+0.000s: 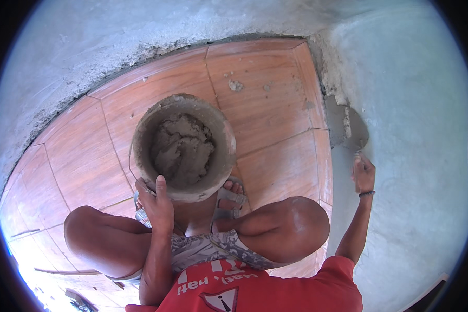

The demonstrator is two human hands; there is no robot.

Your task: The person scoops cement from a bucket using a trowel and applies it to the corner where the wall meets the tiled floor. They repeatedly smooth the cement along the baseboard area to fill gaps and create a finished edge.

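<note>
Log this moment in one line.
Left hand: holding bucket at rim | right hand: gripping trowel at wall | mortar: inside bucket

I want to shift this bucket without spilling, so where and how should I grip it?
Probably by the round rim of the bucket, left and right, reaching from the person's side. It stands mouth up with much of that rim exposed, and the grey mix lies below it, so opposite grips should keep it level. The left hand is at the near-left edge.

Unfinished room: tiled floor [275, 106], ragged wall plaster [334, 70]
</note>
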